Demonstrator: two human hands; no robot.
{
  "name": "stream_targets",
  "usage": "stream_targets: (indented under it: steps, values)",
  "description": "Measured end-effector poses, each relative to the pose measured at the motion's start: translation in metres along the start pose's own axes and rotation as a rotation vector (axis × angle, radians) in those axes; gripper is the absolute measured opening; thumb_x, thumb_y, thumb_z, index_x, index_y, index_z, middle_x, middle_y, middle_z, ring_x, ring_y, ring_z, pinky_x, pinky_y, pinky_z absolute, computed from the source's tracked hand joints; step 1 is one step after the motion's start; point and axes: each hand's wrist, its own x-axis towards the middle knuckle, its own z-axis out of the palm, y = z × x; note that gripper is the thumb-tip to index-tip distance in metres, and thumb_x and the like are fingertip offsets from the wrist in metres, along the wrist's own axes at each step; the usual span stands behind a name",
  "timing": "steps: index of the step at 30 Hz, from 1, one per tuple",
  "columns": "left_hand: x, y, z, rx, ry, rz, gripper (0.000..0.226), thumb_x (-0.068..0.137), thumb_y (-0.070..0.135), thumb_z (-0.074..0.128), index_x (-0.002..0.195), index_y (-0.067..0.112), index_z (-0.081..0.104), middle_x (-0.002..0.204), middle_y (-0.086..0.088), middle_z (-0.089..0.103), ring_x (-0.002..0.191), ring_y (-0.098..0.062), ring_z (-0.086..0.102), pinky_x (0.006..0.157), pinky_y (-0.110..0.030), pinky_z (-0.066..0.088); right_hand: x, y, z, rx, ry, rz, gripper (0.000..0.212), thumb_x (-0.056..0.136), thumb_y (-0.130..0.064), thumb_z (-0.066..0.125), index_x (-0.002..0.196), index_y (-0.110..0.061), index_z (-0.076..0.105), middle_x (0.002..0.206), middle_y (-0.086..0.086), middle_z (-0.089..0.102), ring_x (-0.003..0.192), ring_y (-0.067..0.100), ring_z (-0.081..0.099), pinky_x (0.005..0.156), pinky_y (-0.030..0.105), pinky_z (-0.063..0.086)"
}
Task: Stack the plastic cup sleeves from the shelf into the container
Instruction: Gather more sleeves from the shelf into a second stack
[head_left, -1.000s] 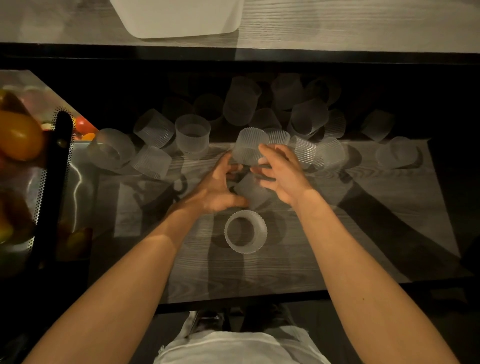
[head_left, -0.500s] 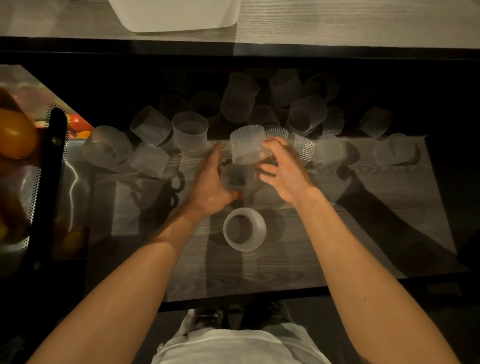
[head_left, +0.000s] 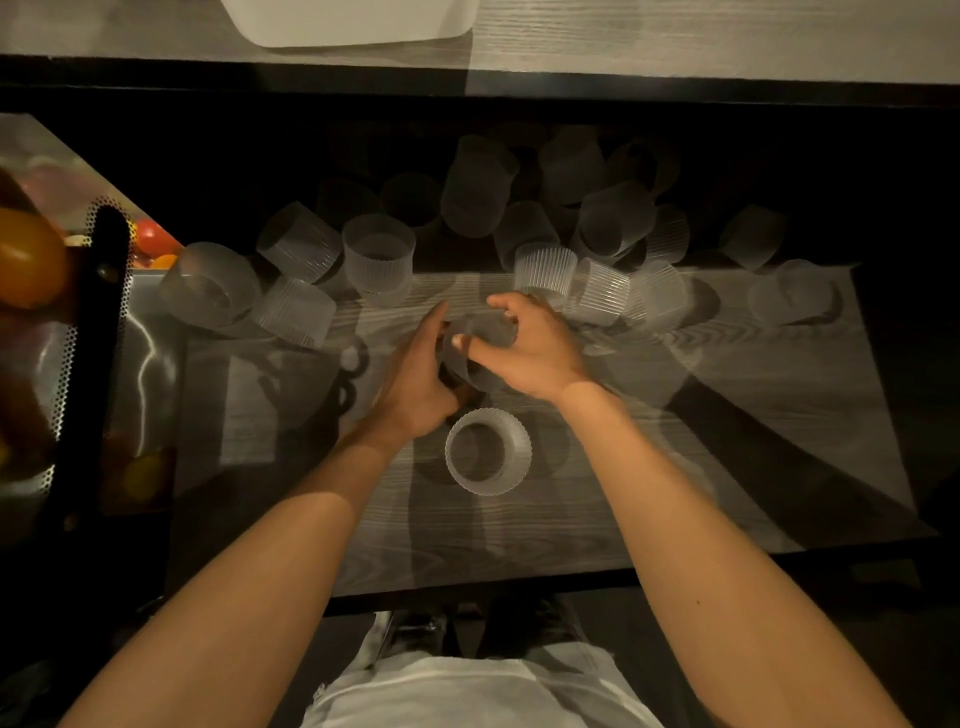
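I see a dim wood-grain shelf (head_left: 519, 530) below the fingers (head_left: 501, 302), a paler surface (head_left: 675, 36) beyond, a perforated panel (head_left: 65, 364) left.

The grey wood-grain shelf (head_left: 727, 467) carries a scatter of ribbed, translucent cup sleeves (head_left: 379, 254) along its back, some upright, some tipped over. One sleeve (head_left: 488, 451) stands alone nearer the front edge, open end up.

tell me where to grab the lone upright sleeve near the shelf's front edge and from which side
Best from above: pinch the lone sleeve across its open rim, thumb and fingers on opposite ribbed walls. It stands upright, mouth up, clear of the pile; left hand and right hand hold another sleeve just behind it.
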Motion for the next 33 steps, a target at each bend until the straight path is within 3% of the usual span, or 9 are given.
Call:
stream_targets:
  steps: [4, 10, 13, 16, 18, 21, 25, 27, 33]
  values:
    - [0.001, -0.003, 0.000, 0.054, 0.019, -0.005, 0.108, 0.072, 0.021, 0.090, 0.158, 0.016, 0.025, 0.149, -0.003, 0.051, 0.137, -0.021, 0.048, 0.113, -0.044, 0.043, 0.000, -0.014, -0.002, -0.203, -0.003, -0.049, 0.070, 0.088, -0.061, 0.065, 0.145, -0.023, 0.053, 0.140, 0.003, 0.050, 0.132, 0.024, 0.049, 0.101, 0.034, 0.042]
    - [-0.002, -0.002, 0.002, 0.008, -0.007, -0.014, 0.105, 0.076, 0.020, 0.088, 0.159, 0.018, 0.024, 0.152, 0.001, 0.046, 0.137, -0.012, 0.044, 0.108, -0.022, 0.034, 0.004, -0.016, 0.002, -0.375, -0.139, 0.099, 0.085, 0.092, -0.076, 0.044, 0.158, -0.025, 0.031, 0.162, 0.010, 0.023, 0.149, 0.039, 0.026, 0.115, 0.052, 0.035]
    - [0.000, 0.003, -0.001, -0.039, -0.080, -0.002, 0.091, 0.077, 0.022, 0.087, 0.150, 0.028, 0.035, 0.139, 0.012, 0.052, 0.127, -0.004, 0.047, 0.108, -0.024, 0.042, 0.006, -0.008, 0.001, -0.223, -0.132, 0.152, 0.078, 0.096, -0.072, 0.039, 0.158, -0.027, 0.030, 0.163, 0.010, 0.024, 0.148, 0.036, 0.028, 0.116, 0.053, 0.033]
    - [0.007, 0.009, -0.006, -0.057, -0.104, -0.061, 0.073, 0.084, 0.008, 0.078, 0.146, 0.020, 0.042, 0.133, 0.012, 0.051, 0.121, -0.003, 0.048, 0.094, -0.012, 0.042, 0.008, 0.003, -0.003, -0.048, 0.152, 0.089, 0.035, 0.099, -0.049, 0.054, 0.120, -0.022, 0.062, 0.122, 0.006, 0.060, 0.105, 0.020, 0.061, 0.091, 0.039, 0.052]
    - [0.019, 0.013, -0.011, -0.090, -0.086, -0.085, 0.062, 0.091, -0.005, 0.062, 0.146, 0.012, 0.043, 0.144, -0.001, 0.050, 0.132, -0.015, 0.049, 0.106, -0.026, 0.044, 0.008, 0.007, -0.009, 0.005, 0.296, 0.083, 0.022, 0.097, -0.031, 0.061, 0.115, -0.019, 0.064, 0.115, 0.003, 0.063, 0.099, 0.016, 0.064, 0.089, 0.036, 0.055]
    - [0.038, 0.022, -0.015, -0.222, -0.021, -0.124, 0.043, 0.095, -0.008, 0.048, 0.136, 0.000, 0.049, 0.134, -0.011, 0.054, 0.134, -0.030, 0.050, 0.112, -0.040, 0.042, 0.007, 0.010, -0.019, 0.029, 0.368, 0.116, 0.037, 0.097, -0.021, 0.061, 0.134, -0.018, 0.057, 0.133, 0.006, 0.056, 0.116, 0.020, 0.060, 0.091, 0.025, 0.045]
    - [0.047, 0.052, -0.007, -0.298, 0.013, -0.122, 0.038, 0.090, 0.016, 0.046, 0.128, 0.014, 0.053, 0.115, 0.000, 0.058, 0.102, -0.007, 0.057, 0.096, -0.031, 0.047, 0.012, 0.009, -0.021, 0.093, 0.232, 0.173, 0.061, 0.100, -0.021, 0.056, 0.156, -0.019, 0.032, 0.157, 0.009, 0.041, 0.136, 0.026, 0.051, 0.108, 0.032, 0.044]
    - [0.052, 0.063, -0.002, -0.295, -0.039, -0.125, 0.040, 0.096, 0.019, 0.045, 0.135, 0.017, 0.050, 0.115, 0.004, 0.057, 0.098, -0.003, 0.052, 0.088, -0.027, 0.045, 0.014, 0.008, -0.021, 0.132, 0.202, 0.174, 0.064, 0.099, -0.023, 0.057, 0.157, -0.019, 0.031, 0.157, 0.009, 0.044, 0.135, 0.028, 0.053, 0.109, 0.046, 0.048]
    - [0.060, 0.069, 0.002, -0.261, 0.042, -0.164, 0.041, 0.099, 0.027, 0.056, 0.138, 0.020, 0.045, 0.104, 0.013, 0.056, 0.092, 0.000, 0.054, 0.077, -0.018, 0.041, 0.015, 0.000, -0.015, 0.577, 0.297, 0.357, 0.046, 0.096, -0.035, 0.056, 0.137, -0.016, 0.050, 0.133, 0.011, 0.062, 0.122, 0.026, 0.060, 0.107, 0.046, 0.050]
